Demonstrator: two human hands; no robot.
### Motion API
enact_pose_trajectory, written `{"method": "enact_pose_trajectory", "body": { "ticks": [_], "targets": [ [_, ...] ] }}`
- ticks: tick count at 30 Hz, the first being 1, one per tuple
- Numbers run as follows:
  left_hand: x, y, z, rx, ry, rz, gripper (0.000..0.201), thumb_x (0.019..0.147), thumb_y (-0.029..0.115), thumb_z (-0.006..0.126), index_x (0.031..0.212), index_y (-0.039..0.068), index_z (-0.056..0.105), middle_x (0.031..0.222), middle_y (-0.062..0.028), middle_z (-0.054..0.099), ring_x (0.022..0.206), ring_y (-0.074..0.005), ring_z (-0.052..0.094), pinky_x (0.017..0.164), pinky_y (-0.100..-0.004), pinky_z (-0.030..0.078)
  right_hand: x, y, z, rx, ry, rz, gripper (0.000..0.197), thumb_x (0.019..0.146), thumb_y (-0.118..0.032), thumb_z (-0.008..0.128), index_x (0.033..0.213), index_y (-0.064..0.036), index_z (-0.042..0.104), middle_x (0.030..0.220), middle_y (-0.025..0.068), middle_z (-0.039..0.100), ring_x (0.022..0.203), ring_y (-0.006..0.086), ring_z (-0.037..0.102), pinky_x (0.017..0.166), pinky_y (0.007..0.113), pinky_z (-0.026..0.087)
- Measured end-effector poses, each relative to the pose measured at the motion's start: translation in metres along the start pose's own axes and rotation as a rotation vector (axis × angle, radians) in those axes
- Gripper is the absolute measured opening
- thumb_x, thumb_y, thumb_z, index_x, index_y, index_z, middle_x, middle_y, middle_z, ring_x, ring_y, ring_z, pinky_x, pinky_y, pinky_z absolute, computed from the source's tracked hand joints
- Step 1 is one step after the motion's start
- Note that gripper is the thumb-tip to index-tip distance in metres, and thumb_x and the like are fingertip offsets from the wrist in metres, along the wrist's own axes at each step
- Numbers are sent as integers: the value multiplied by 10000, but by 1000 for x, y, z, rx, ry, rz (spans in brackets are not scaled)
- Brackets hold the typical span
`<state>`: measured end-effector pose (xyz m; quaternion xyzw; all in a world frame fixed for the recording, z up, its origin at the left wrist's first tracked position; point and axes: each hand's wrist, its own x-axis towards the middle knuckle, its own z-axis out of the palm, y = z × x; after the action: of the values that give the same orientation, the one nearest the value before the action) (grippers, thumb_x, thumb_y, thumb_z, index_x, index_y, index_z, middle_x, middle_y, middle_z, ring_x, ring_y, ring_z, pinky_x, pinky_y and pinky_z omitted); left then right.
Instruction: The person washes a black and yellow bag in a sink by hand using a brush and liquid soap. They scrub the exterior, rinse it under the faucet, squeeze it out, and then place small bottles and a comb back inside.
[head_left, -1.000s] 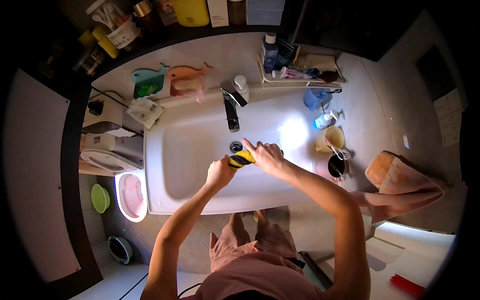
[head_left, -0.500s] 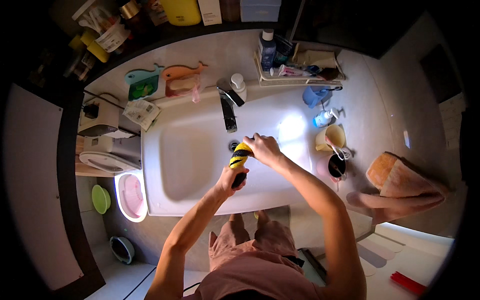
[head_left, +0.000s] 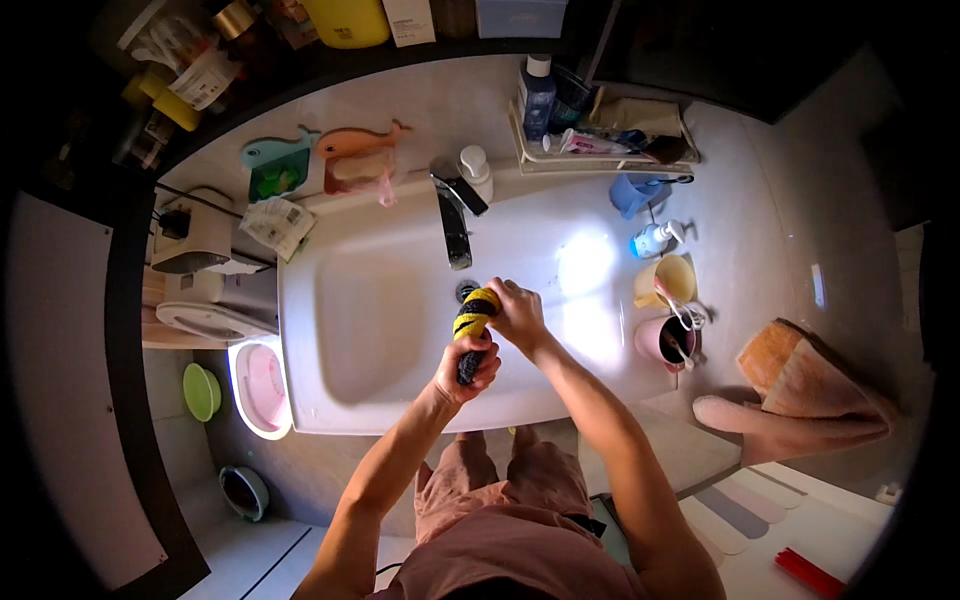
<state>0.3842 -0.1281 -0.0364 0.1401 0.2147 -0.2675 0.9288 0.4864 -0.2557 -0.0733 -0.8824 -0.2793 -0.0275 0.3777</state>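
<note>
A yellow-and-black striped cloth [head_left: 474,313] is bunched into a twisted roll between my hands, over the near middle of the white sink [head_left: 370,340]. Lower down, my left hand [head_left: 462,368] wraps its fingers round the cloth's black end. My right hand [head_left: 517,313] is closed on the upper end, and its fingers hide part of that end. Just beyond the cloth lies the drain [head_left: 466,290], partly covered from sight. The black faucet [head_left: 454,230] stands farther back, its lever tilted to the right.
A white pump bottle [head_left: 475,172] stands behind the faucet. Along the right rim are a blue cup [head_left: 632,194], a blue pump bottle [head_left: 652,240], a cream mug [head_left: 668,278] and a pink cup [head_left: 660,338]. An orange-pink towel [head_left: 800,390] lies farther right. Whale-shaped soap holders [head_left: 358,158] hang behind.
My right hand has come lower and nearer to my left hand. The cloth has turned more upright, and its black end now bulges from my left fist.
</note>
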Motion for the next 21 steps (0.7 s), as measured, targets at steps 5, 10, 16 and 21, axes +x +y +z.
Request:
{"method": "enact_pose_trajectory", "body": {
  "ticks": [5,10,16,21],
  "targets": [
    [10,8,-2,151,106,49,145,813,164,609,846,91,489,597,-27,474,437,-134,411,361,-257,301,-12,7,10,48,39,218,300,731,-263,715,936,-112,558,786,107,637,699,339,639,621,446,509],
    [7,51,-23,747,47,2,471,884,354,593,1266,97,493,1068,-56,592,954,-156,577,747,-312,495,-34,20,-40,-246,-74,226,423,656,-281,809,988,-94,623,955,80,628,939,265,597,831,412,451],
    [17,65,-87,1951,926,-104,620,880,491,558,1350,102,450,1302,-159,549,1235,-324,490,1031,-535,358,-55,0,-78,69,-14,276,524,702,-263,787,1125,-72,544,929,135,648,855,322,634,745,420,493],
    [32,32,-33,2296,396,36,530,895,443,560,1281,81,524,1162,-159,623,1124,-348,573,1016,-537,357,-83,13,-80,99,280,274,511,757,-242,750,1143,-23,498,985,190,625,891,379,616,746,429,502]
  ]
}}
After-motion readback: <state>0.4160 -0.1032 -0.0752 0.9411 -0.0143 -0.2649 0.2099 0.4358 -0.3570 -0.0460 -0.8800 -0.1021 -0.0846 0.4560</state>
